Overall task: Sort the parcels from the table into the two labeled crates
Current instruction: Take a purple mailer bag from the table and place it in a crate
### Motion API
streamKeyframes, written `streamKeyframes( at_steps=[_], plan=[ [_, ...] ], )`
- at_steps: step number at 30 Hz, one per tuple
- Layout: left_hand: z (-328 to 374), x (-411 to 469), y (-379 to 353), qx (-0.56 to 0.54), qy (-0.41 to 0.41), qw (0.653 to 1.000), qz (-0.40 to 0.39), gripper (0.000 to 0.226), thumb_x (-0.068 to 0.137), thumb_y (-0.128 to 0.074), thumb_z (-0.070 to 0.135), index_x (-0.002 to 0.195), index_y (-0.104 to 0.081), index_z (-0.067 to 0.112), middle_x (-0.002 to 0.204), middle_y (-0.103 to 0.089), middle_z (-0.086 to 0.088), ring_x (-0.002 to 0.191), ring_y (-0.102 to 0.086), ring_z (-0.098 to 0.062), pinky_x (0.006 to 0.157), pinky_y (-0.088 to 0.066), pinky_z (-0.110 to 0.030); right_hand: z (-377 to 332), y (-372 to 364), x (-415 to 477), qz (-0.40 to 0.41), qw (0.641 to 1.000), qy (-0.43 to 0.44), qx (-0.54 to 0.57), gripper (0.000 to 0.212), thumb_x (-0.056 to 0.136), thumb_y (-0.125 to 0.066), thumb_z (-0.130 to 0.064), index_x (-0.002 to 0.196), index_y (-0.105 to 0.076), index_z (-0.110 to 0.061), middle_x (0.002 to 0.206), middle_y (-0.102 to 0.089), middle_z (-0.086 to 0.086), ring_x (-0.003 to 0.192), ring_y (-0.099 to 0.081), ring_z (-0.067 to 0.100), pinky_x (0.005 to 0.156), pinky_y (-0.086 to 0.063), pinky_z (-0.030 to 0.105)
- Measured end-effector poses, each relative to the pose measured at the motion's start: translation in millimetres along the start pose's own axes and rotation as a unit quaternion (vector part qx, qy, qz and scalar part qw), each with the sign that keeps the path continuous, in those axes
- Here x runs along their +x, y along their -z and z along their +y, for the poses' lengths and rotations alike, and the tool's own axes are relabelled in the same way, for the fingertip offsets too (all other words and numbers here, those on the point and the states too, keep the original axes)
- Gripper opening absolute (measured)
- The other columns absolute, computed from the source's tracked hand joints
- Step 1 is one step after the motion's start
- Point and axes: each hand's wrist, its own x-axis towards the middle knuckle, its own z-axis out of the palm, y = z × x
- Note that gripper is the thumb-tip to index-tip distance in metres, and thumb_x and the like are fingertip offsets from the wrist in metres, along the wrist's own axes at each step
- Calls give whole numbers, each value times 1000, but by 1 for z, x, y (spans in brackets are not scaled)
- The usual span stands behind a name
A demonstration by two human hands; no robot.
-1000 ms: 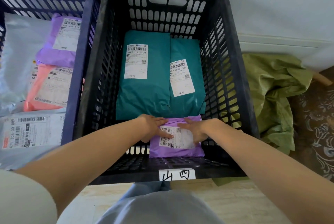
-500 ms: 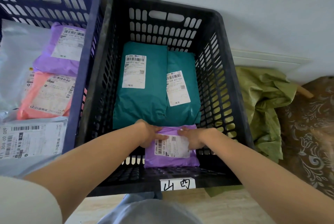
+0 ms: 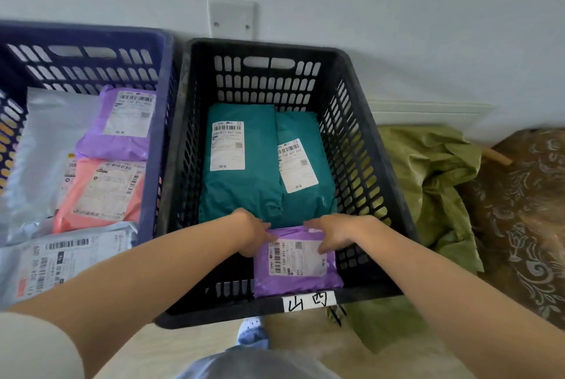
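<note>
Black crate (image 3: 362, 146), centre frame. Blue crate (image 3: 154, 146) touches it at left and holds several parcels. A crumpled green bag (image 3: 428, 183) lies on the floor at right, against the black crate's wall and out of my way.

Two teal parcels (image 3: 241, 192) fill the black crate's far half side by side, so only the near strip is free. The purple parcel (image 3: 298, 274) lies there, label up, against the near wall.

Hands apart, one at each upper corner. Right hand (image 3: 339, 232): fingers laid on the label. Left hand (image 3: 250, 233): grip or push, I cannot tell. I read this as seating the parcel flat. Handwritten tag (image 3: 308, 302) on the rim just below.
</note>
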Motion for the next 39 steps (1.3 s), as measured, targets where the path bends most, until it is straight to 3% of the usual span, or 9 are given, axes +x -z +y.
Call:
streamKeyframes(
  at_steps=[9, 14, 17, 22, 27, 32, 34, 37, 39],
  plan=[
    [-7, -43, -2, -132, 61, 982, 119, 60, 102, -30, 49, 154, -7, 30, 163, -1, -4, 149, -9, -22, 119, -17, -42, -13, 6, -30, 105, 993, 2, 58, 70, 94, -60, -25, 153, -23, -21, 157, -29, 4, 140, -35, 25, 113, -32, 33],
    [3, -77, -4, -136, 97, 954, 248, 49, 102, -34, 42, 145, -36, 19, 147, -42, -8, 136, -38, -26, 115, -24, -46, -25, 1, -54, 178, 975, 14, 135, 67, 92, -62, -27, 151, -31, -19, 155, -34, 5, 140, -36, 23, 113, -32, 31],
    [13, -101, -7, -139, 135, 934, 299, 44, 102, -32, 41, 137, -45, 17, 136, -52, -6, 131, -43, -26, 115, -22, -46, -33, -3, -70, 223, 957, 25, 184, 65, 92, -64, -25, 149, -35, -16, 152, -39, 7, 137, -40, 23, 110, -34, 30],
    [30, -150, -20, -167, 193, 882, 396, 38, 104, -30, 34, 135, -46, 18, 135, -54, -5, 127, -47, -25, 110, -30, -41, -52, -12, -95, 274, 922, 62, 265, 57, 93, -64, -20, 145, -42, -13, 147, -45, 9, 136, -43, 20, 110, -33, 29],
    [51, -206, -43, -258, 229, 805, 482, 39, 103, -33, 28, 140, -45, 20, 140, -51, -4, 126, -47, -25, 105, -37, -39, -87, -24, -116, 324, 888, 105, 310, 49, 97, -58, -22, 143, -45, -16, 143, -49, 7, 114, -57, 20, 72, -45, 19],
    [72, -253, -75, -367, 258, 735, 509, 40, 103, -34, 24, 141, -43, 15, 137, -53, -9, 117, -54, -28, 95, -45, -39, -135, -29, -139, 373, 855, 159, 324, 44, 98, -54, -17, 141, -46, -17, 140, -50, 7, 110, -56, 17, 82, -47, 26],
    [76, -271, -92, -368, 279, 721, 517, 37, 103, -34, 21, 136, -47, 14, 130, -57, -10, 101, -59, -25, 83, -48, -37, -160, -29, -148, 383, 841, 184, 336, 44, 97, -55, -11, 140, -47, -14, 139, -52, 8, 106, -57, 17, 88, -47, 30],
    [76, -295, -118, -385, 309, 687, 534, 36, 103, -35, 22, 137, -46, 21, 132, -55, -5, 71, -52, -10, 65, -41, -27, -200, -28, -156, 375, 831, 216, 349, 44, 96, -57, -7, 139, -48, -12, 136, -54, 7, 102, -61, 21, 84, -49, 35],
    [73, -312, -137, -398, 328, 669, 536, 38, 103, -35, 25, 140, -43, 26, 134, -54, -5, 78, -59, -15, 72, -46, -32, -229, -26, -158, 363, 830, 236, 352, 43, 95, -56, -5, 138, -50, -11, 133, -55, 7, 107, -62, 27, 89, -49, 41]
  ],
)
